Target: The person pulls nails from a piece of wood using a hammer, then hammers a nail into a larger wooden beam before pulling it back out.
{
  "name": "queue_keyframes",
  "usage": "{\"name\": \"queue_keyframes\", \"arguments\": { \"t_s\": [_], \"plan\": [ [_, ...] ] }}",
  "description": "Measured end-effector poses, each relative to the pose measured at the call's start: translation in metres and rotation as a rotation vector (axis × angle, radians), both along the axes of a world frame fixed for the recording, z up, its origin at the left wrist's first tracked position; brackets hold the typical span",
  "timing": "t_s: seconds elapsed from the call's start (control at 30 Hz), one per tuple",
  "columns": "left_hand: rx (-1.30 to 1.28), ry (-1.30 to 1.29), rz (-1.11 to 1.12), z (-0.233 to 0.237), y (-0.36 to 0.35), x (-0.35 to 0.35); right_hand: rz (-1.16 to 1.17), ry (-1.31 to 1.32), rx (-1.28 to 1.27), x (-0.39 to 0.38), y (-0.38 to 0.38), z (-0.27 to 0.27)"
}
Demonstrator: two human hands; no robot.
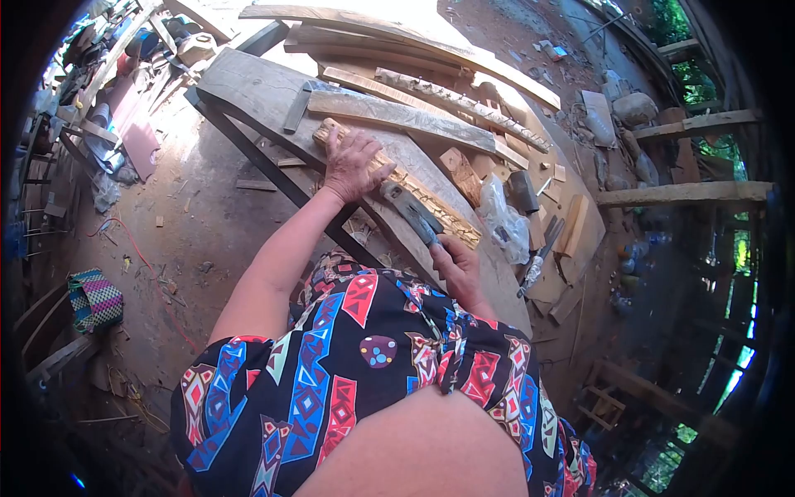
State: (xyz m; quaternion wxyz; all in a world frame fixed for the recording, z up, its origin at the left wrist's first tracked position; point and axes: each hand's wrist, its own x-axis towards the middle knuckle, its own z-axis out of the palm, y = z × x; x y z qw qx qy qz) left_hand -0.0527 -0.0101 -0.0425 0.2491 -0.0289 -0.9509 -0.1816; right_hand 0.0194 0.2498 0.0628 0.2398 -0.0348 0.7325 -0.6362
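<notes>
The left hand [356, 166] lies flat on the carved strip [451, 219] on the desk [248, 87], its grip spread wide. The strip runs long from that hand down toward the right hand [457, 263]. That grip is closed tight around a chisel [410, 211] lying along the strip.

Left hand [352, 161] flat on carved wood strip [454, 222], right hand [457, 267] clasping chisel [410, 211], plank workbench [248, 87] beneath

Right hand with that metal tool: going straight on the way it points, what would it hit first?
Probably the left hand, pressed flat on the carved wooden strip; the tool in the right hand aims along the strip toward it, though depth is unclear.
</notes>
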Motion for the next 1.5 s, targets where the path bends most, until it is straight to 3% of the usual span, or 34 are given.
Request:
{"name": "queue_keyframes", "arguments": {
  "t_s": [0.07,0.17,0.33,0.5,0.6,0.73,0.83,0.97,1.17,1.3,1.37,1.5],
  "plan": [
    [0.059,0.054,-0.045,-0.003,-0.009,0.000,0.041,0.050,0.189,-0.010,0.009,-0.028],
    [0.157,0.106,-0.036,-0.004,-0.009,-0.005,0.071,0.056,0.243,-0.018,0.011,-0.024],
    [0.208,0.039,0.051,0.001,0.000,-0.002,0.037,-0.010,-0.022,-0.013,-0.006,0.016],
    [0.220,0.110,0.071,-0.008,-0.001,-0.006,0.070,0.170,0.159,-0.024,-0.007,-0.029],
    [0.257,0.064,0.061,-0.009,-0.002,-0.004,0.084,-0.044,0.205,-0.032,-0.012,-0.009],
    [0.260,0.089,0.061,-0.009,-0.002,-0.004,0.044,0.036,-0.036,-0.026,-0.016,0.014],
    [0.261,0.093,0.071,-0.007,0.000,-0.002,0.045,0.163,0.020,-0.022,-0.014,-0.006],
    [0.253,0.122,0.065,-0.007,-0.003,-0.007,0.147,0.066,0.171,-0.036,-0.012,-0.020],
    [0.244,0.107,0.066,-0.009,-0.001,-0.003,0.026,0.140,-0.087,-0.027,-0.020,0.029],
    [0.252,0.125,0.066,-0.011,0.000,-0.003,0.068,0.246,0.108,-0.028,-0.011,-0.020],
    [0.257,0.143,0.069,-0.009,0.000,-0.003,0.102,-0.074,0.086,-0.027,-0.007,-0.019],
    [0.232,0.118,0.074,-0.008,0.002,-0.006,0.029,0.042,-0.022,-0.025,-0.008,0.010]
  ]
}}
